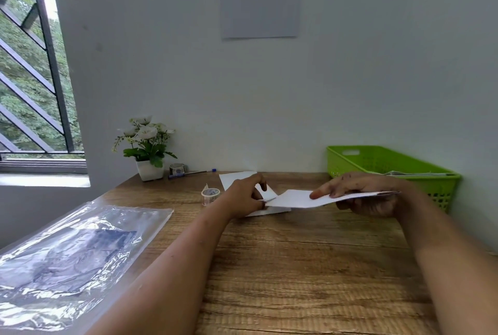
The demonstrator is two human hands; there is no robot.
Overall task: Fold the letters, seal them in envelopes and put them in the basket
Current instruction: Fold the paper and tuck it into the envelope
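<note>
A white envelope [299, 198] hangs flat just above the wooden table [283, 267]. My right hand [361, 194] grips its right end, fingers over the top and thumb below. My left hand [246, 194] pinches its left corner. More white paper [237, 177] lies on the table under and behind my left hand, partly hidden. The green basket [431, 186] stands at the back right against the wall, with pale paper showing inside it.
A roll of clear tape [210, 196] stands left of my left hand. A second tape roll [177, 169], a blue pen [188, 173] and a potted white flower [147, 146] are at the back left. A clear plastic bag [70, 256] covers the near left.
</note>
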